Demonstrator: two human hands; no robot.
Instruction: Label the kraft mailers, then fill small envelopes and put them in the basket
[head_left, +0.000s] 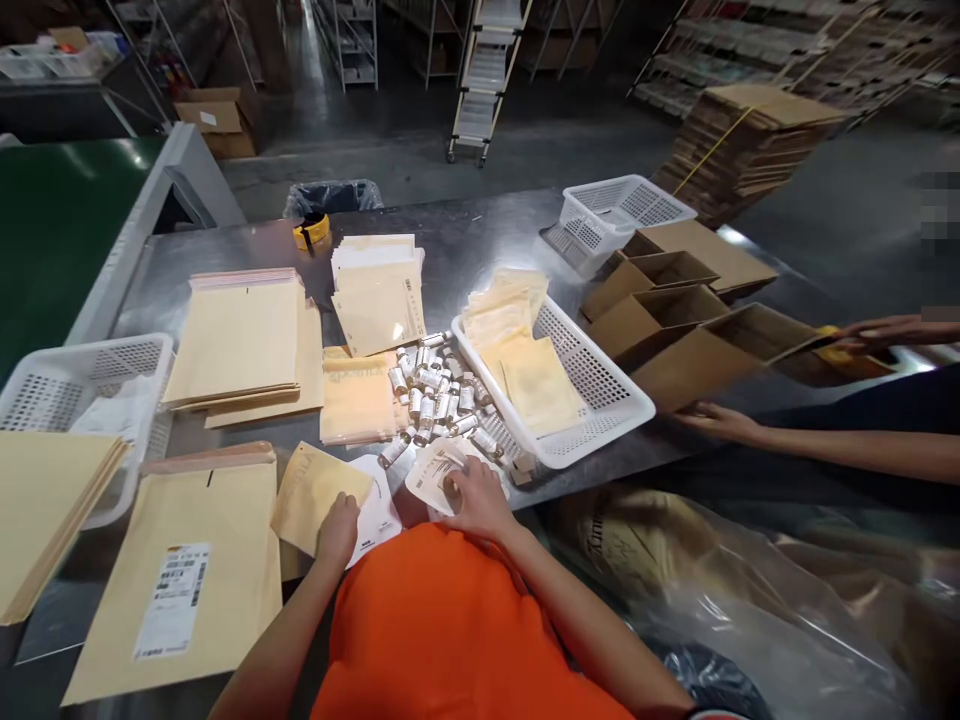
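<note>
My left hand [339,535] pinches the edge of a small yellow printed pouch [319,490] close to my body. Beside it lies a white card with rounded corners [377,515]. My right hand [480,497] bends its fingers over a small pile of printed white cards [429,472], thumb and fingertips closed at the top one; the spot between them is partly hidden. Just beyond both hands is a loose heap of small labelled glass vials [427,400]. A stack of yellow pouches [358,400] sits left of the vials.
On the right stand a white basket [615,400] with yellow pouches and several open cardboard boxes [664,315]. Padded envelopes [236,340] and a labelled envelope [210,560] lie left, near another white basket [154,350]. A co-worker's hands [724,423] hold a box at right.
</note>
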